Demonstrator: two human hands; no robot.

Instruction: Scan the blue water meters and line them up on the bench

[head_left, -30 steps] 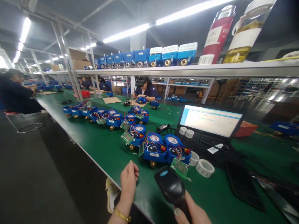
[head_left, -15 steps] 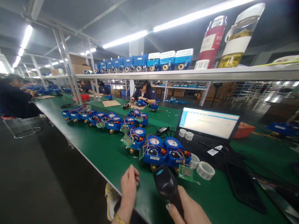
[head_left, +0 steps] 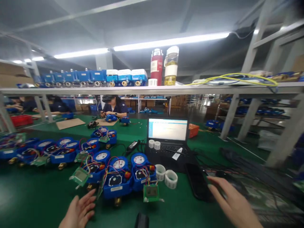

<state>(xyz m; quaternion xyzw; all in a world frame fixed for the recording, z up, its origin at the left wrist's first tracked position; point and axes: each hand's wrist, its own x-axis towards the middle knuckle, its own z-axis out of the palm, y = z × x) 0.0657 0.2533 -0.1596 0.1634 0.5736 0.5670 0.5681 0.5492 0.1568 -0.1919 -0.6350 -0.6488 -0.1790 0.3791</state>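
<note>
My left hand (head_left: 79, 211) hovers open over the green bench (head_left: 42, 196), fingers spread, just left of the nearest blue water meter (head_left: 117, 182). My right hand (head_left: 231, 202) stretches out open at the lower right, its fingers beside a black phone (head_left: 198, 183). The black barcode scanner (head_left: 142, 220) lies at the bottom edge between my hands, and neither hand holds it. A small green circuit board (head_left: 151, 192) hangs on wires in front of the meters.
Several blue meters run leftward along the bench. An open laptop (head_left: 168, 131) stands behind, with white tape rolls (head_left: 171, 179) near it. A shelf (head_left: 152, 90) overhead carries meters and two bottles. Other people sit across the bench. Dark cables lie at the right.
The view has swung to the right. My right hand let go of the scanner and moved right toward the phone. My left hand opened from a loose fist.
</note>
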